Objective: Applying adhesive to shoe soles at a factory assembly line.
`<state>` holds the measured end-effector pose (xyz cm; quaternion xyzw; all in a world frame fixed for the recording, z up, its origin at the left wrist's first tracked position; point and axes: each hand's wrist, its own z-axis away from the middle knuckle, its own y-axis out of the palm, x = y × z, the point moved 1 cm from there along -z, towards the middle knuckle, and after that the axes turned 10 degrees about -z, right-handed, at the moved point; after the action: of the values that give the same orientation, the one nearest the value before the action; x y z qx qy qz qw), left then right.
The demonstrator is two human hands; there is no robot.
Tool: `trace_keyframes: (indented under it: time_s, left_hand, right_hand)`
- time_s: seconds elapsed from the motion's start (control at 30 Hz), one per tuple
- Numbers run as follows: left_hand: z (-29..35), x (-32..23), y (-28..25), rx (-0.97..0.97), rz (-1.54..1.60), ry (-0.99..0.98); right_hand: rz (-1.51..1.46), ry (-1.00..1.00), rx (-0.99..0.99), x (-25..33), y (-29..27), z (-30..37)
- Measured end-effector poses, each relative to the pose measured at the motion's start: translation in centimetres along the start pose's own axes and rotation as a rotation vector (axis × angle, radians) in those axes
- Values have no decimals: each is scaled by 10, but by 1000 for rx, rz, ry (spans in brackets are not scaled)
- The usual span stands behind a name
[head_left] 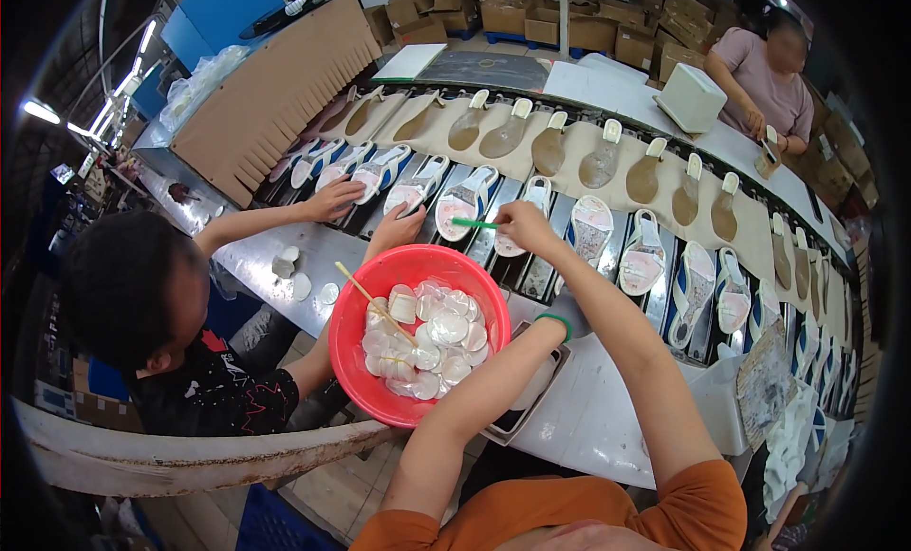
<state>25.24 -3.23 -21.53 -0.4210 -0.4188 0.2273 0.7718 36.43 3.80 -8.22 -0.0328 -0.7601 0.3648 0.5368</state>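
My right hand (pixel 525 226) is closed around a green-handled brush (pixel 474 224). The brush reaches left over the pale, pink-tinged underside of an upturned white shoe upper with blue trim (pixel 463 198). Beside that hand lies another upturned upper (pixel 536 192). My left hand (pixel 569 311), apparently in a grey glove with a green band at its wrist, is mostly hidden behind my right forearm, so its fingers do not show. It is nearest to the upturned upper (pixel 590 230) in the same row.
A red basin (pixel 343 347) of white discs and a stick stands left of my forearms. At the left, a co-worker's hands (pixel 334 200) touch uppers. Soles (pixel 548 152) line the belt behind. Another person (pixel 764 72) works across the line. A grey container (pixel 719 399) stands right.
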Motion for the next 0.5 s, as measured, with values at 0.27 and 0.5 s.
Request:
trace_keyframes:
  time_s: [0.27,0.5]
  left_hand:
    - [49,57,-63,-35,650,210]
    - [39,48,-61,-177,632,227]
  right_hand:
    - [303,83,-66,-19,-38,71]
    - [282,141,-168,-39,-50,69]
